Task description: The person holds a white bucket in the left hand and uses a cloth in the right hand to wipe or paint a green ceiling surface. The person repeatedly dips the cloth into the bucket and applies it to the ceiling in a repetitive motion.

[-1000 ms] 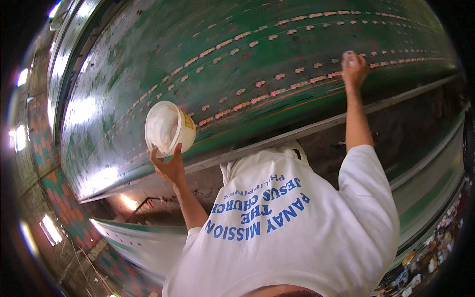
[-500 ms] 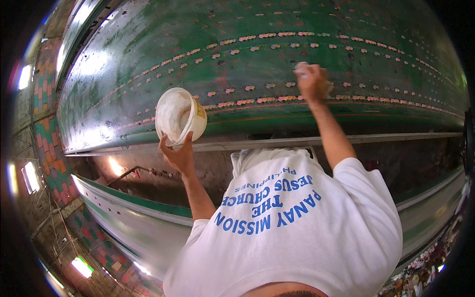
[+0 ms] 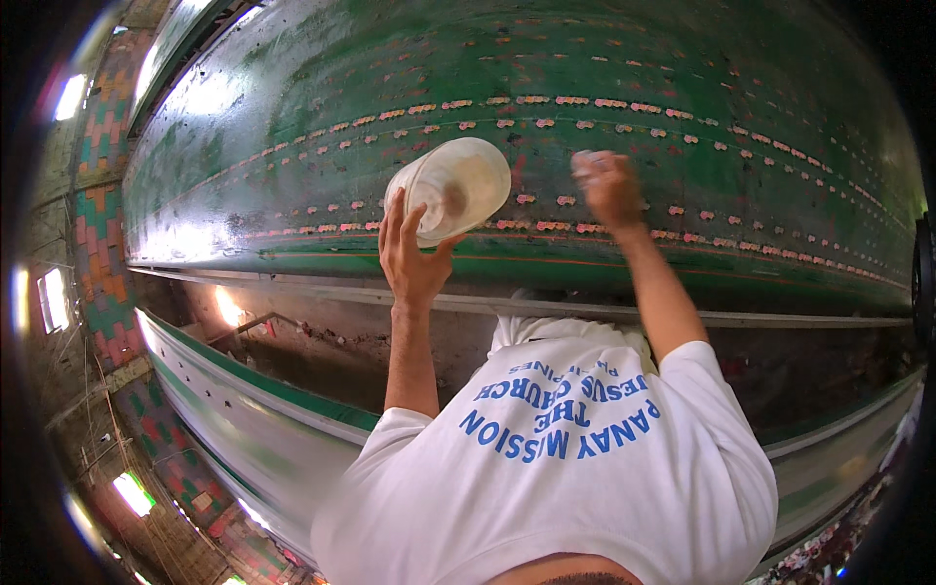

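Observation:
My left hand (image 3: 416,255) grips a white plastic tub (image 3: 466,182), fingers along its near-left side. The tub is tilted above the green tabletop, and I cannot tell whether anything is in it. To the right, my right hand (image 3: 614,195) is smeared by motion, its fingers bunched round something whitish (image 3: 587,163) that looks like a crumpled cloth or wad. That hand is over or on the table; contact cannot be made out. Below both hands, rows of small pink printed motifs (image 3: 532,226) run along the long green table (image 3: 322,244).
A ledge (image 3: 487,300) borders the table's near side, close to my body. Behind me, past a gap with debris, lies another long green-edged table (image 3: 263,390). Windows and a patterned wall (image 3: 104,244) stand at the left. A heap of mixed scraps (image 3: 829,546) lies at the lower right.
My left hand has carried the tub to the right, nearer my right hand, and turned it over to a different tilt. My right hand stays over the motif rows. The whole view has shifted slightly.

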Motion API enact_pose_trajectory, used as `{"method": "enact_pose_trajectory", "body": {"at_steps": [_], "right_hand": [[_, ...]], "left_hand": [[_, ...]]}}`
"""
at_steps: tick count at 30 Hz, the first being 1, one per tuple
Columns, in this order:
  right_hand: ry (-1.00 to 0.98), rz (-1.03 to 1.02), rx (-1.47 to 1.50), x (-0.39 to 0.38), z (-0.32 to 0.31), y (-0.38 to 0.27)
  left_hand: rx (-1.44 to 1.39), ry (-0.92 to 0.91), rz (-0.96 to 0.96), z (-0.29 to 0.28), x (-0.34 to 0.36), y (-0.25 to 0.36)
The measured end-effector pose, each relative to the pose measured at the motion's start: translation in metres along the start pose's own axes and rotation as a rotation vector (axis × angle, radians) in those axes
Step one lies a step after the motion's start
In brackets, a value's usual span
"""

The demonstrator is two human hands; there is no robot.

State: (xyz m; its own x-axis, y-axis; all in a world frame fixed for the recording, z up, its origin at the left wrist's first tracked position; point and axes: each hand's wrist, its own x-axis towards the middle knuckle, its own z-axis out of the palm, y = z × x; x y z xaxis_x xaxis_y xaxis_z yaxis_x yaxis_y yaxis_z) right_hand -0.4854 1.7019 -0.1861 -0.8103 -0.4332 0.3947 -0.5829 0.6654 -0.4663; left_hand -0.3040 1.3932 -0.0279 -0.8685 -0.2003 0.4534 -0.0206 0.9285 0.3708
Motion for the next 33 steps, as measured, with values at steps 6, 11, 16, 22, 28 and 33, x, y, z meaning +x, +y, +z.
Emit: {"method": "enact_pose_trajectory", "body": {"at_steps": [6,11,16,22,28,33], "right_hand": [[0.217,0.509,-0.422,-0.031,-0.101,0.149],[0.336,0.993,-0.625,-0.069,-0.127,0.186],[0.361,0.887,-0.619,-0.013,-0.069,0.155],[0.199,0.489,-0.327,0.125,0.046,0.054],[-0.213,-0.197,0.025,0.185,0.127,-0.061],[-0.189,-0.245,0.149,0.196,0.131,-0.052]], "left_hand": [[-0.149,-0.098,-0.051,-0.002,0.019,-0.019],[-0.247,-0.226,-0.131,-0.007,0.038,-0.038],[-0.342,-0.215,-0.127,-0.005,0.047,-0.049],[-0.351,-0.131,-0.17,0.004,0.048,-0.055],[-0.253,-0.107,-0.177,0.011,0.048,-0.057],[-0.259,-0.108,-0.236,0.012,0.057,-0.058]]}}
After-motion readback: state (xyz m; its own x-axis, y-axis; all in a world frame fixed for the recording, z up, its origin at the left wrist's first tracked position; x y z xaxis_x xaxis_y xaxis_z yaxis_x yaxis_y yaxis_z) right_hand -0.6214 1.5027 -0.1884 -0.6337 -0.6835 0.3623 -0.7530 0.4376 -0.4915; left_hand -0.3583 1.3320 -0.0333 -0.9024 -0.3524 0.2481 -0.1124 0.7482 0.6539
